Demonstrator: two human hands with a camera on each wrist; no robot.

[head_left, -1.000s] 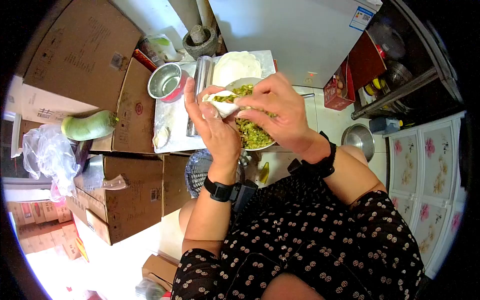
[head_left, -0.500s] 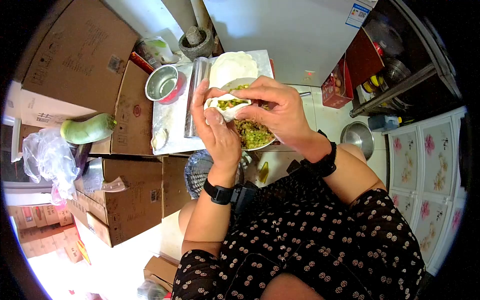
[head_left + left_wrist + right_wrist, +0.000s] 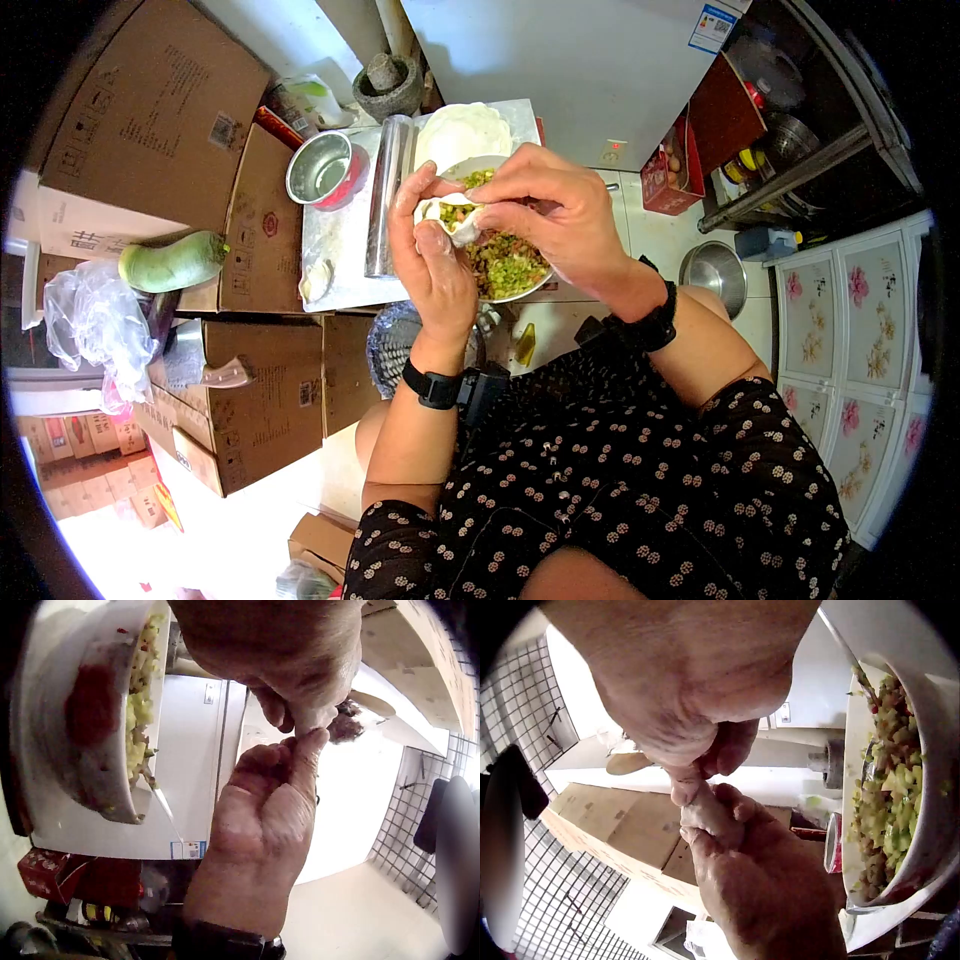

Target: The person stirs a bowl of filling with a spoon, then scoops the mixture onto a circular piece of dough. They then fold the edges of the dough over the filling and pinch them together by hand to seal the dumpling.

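Observation:
My left hand (image 3: 440, 275) holds a half-folded dumpling (image 3: 462, 228) of white dough, its fingers and thumb around the left side. Green and orange chopped filling shows in the opening at the top. My right hand (image 3: 560, 210) pinches the right end of the dough between thumb and fingers. In the right wrist view the dumpling (image 3: 712, 819) sits between both hands' fingertips, partly hidden by them. Just below and behind the hands is a white bowl (image 3: 105, 645) of chopped green filling, with a thin handle (image 3: 169, 812) sticking out of it.
Thin round dough wrappers (image 3: 462, 130) lie on the board (image 3: 340, 260), beside a shiny long roll (image 3: 391, 190) and a red-sided metal bowl (image 3: 320, 170). A stone mortar (image 3: 390, 95) stands behind. On cardboard boxes at left rest a cleaver (image 3: 185, 355) and a green gourd (image 3: 175, 262).
My right hand has come in from the right and closed its thumb and fingers on the dough edge. The dumpling's opening has become shorter, and the left hand keeps its hold.

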